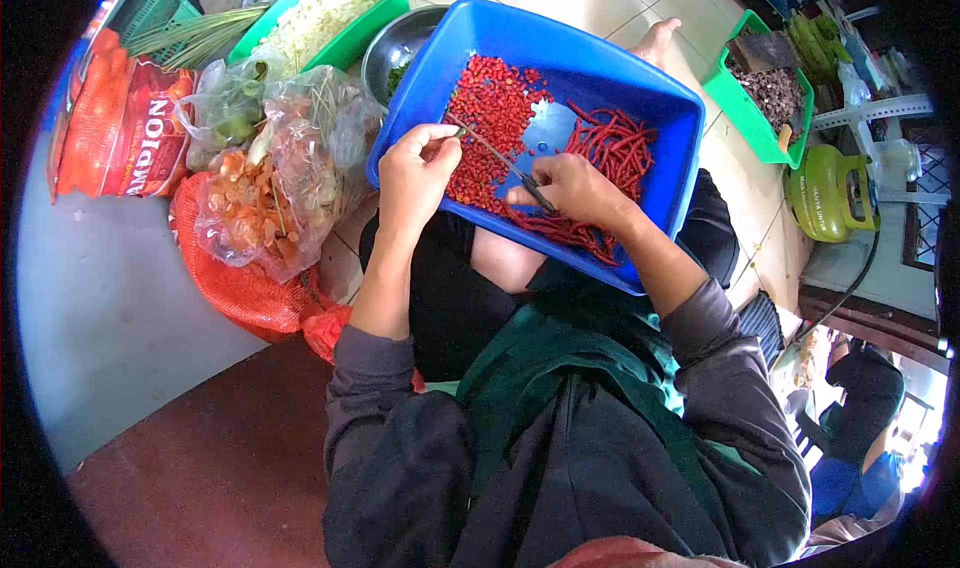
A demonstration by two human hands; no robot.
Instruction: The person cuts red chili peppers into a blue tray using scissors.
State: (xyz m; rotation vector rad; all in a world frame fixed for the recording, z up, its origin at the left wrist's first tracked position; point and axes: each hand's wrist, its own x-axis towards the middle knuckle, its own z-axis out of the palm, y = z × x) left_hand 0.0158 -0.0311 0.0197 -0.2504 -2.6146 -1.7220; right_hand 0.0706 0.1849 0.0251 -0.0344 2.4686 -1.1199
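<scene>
A blue plastic tub [625, 63] sits across my lap. Cut red chili pieces [492, 98] fill its left part, and long whole red chilies [612, 148] lie in its right part and along the near side. My right hand [575, 190] grips a pair of scissors [500, 158] by the dark handles, with the blades pointing up and left. Over the tub's left edge, my left hand [422, 168] is closed in a pinch at the scissor tips. Whatever is between its fingers is too small to make out.
At left are a plastic bag of onion skins [255, 208], a red mesh sack [235, 293] and an orange net bag [100, 118]. Behind stand a metal bowl [385, 53] and a green basket [345, 53]. Another green basket [745, 108] and a green gas cylinder [825, 193] stand right.
</scene>
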